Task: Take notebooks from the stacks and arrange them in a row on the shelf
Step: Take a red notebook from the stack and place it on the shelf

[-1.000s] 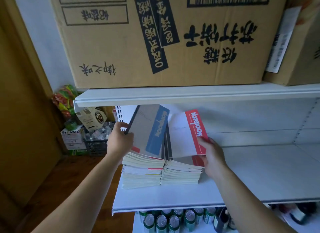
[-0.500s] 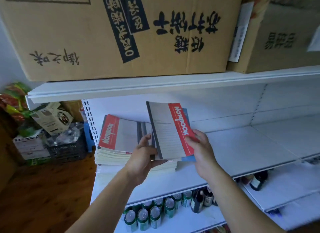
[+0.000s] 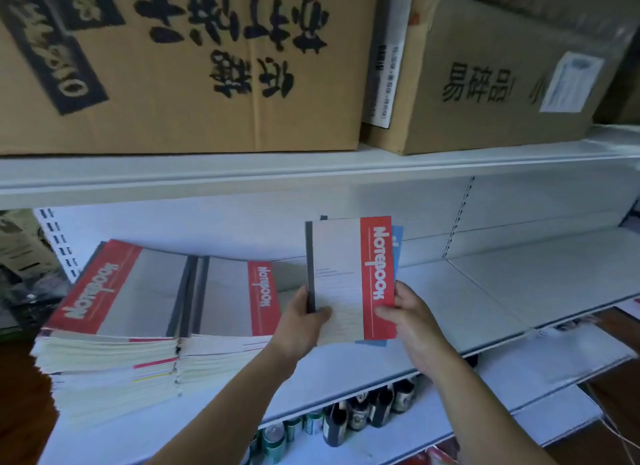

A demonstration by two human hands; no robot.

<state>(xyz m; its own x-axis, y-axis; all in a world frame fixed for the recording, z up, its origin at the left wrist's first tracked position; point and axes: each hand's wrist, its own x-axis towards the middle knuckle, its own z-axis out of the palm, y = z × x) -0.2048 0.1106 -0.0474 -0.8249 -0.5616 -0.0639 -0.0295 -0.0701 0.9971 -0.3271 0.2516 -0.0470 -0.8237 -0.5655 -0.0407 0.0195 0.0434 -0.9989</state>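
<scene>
Two stacks of notebooks lie side by side at the left of the white shelf (image 3: 485,291): the left stack (image 3: 110,326) and the right stack (image 3: 225,312), each topped by a grey cover with a red band. I hold two notebooks upright above the shelf, right of the stacks. The front one is a red-banded notebook (image 3: 349,277); a blue-banded notebook (image 3: 397,243) peeks out behind it. My left hand (image 3: 301,322) grips their dark spine edge. My right hand (image 3: 412,319) grips the red-band edge.
Large cardboard boxes (image 3: 194,66) sit on the shelf above, close over the working space. Cans and bottles (image 3: 346,419) stand on the lower shelf. The shelf surface right of my hands is bare. Clutter sits on the floor at far left.
Both hands lifted a notebook from each stack, brought the two together and carried them to the right of the stacks. The view has swung to the right.
</scene>
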